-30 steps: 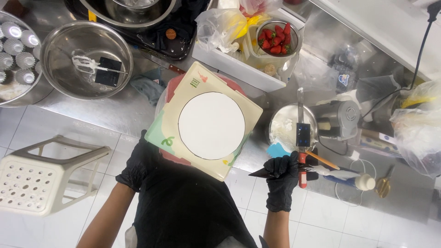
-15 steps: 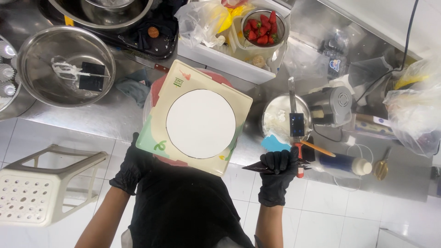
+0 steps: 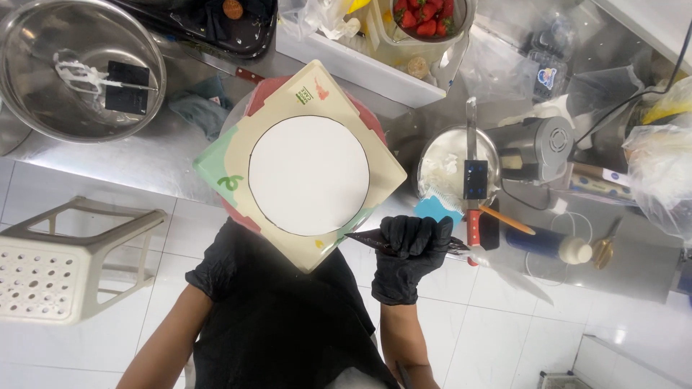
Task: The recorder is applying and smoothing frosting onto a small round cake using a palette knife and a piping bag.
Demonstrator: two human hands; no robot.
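Observation:
A white round cake (image 3: 308,175) sits on a square cream board (image 3: 382,169) with green and red corners. The board rests over a red round base (image 3: 263,94) at the steel counter's edge. My left hand (image 3: 213,274), in a black glove, reaches under the board's near left corner and holds it, with its fingers hidden. My right hand (image 3: 407,252), also gloved, is shut on a dark pointed piping bag (image 3: 364,238). The bag's tip touches or nearly touches the board's near right edge.
A steel bowl with beaters (image 3: 72,72) stands at the left and a white plastic stool (image 3: 58,266) on the tiled floor below it. To the right are a cream bowl (image 3: 447,162) with a long spatula (image 3: 472,180), a blue scraper (image 3: 435,210), a bottle (image 3: 548,245) and a strawberry tub (image 3: 425,14).
The view has shifted across the counter. The piping bag's tip has come closer to the board's near edge. My left hand stays under the board.

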